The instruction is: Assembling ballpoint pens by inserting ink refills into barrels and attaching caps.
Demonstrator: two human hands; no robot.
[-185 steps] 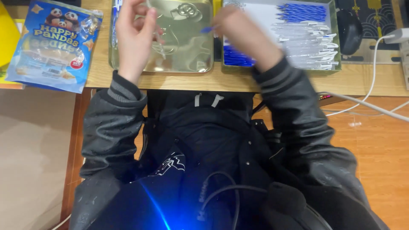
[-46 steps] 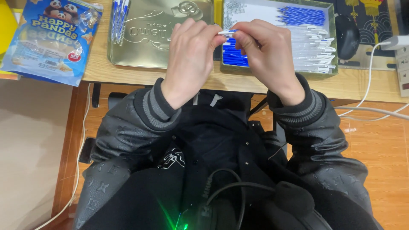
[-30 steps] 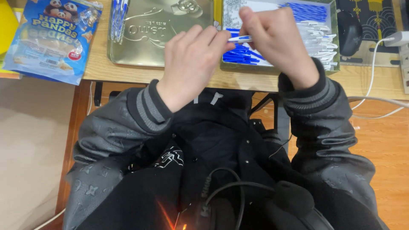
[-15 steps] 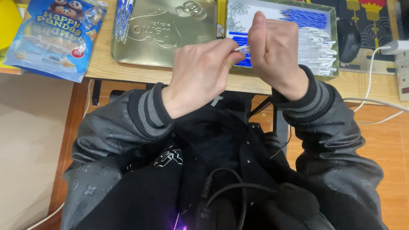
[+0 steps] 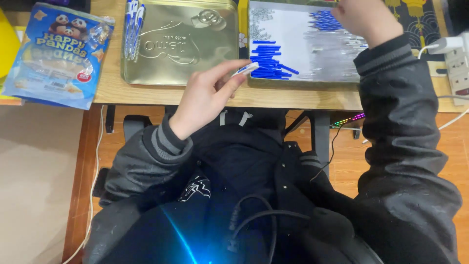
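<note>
My left hand hovers over the desk's front edge and pinches a short blue-and-white pen part between thumb and fingertips. My right hand reaches to the far end of a shallow silver tray, above a pile of clear pen barrels; its fingertips are cut off by the frame's top edge. Blue pen pieces lie in the tray's near left part, and more blue pieces lie at its far side. Finished blue-and-white pens rest on a gold tin lid.
A blue snack bag lies at the desk's left. A white power strip with a cable sits at the right edge. A dark mat with yellow patterns lies behind it. My dark jacket and a black cable fill the lower view.
My hands, held together over the desk edge half a second ago, have parted. The right hand moved up to the tray's far end; the left stays low with the pen part.
</note>
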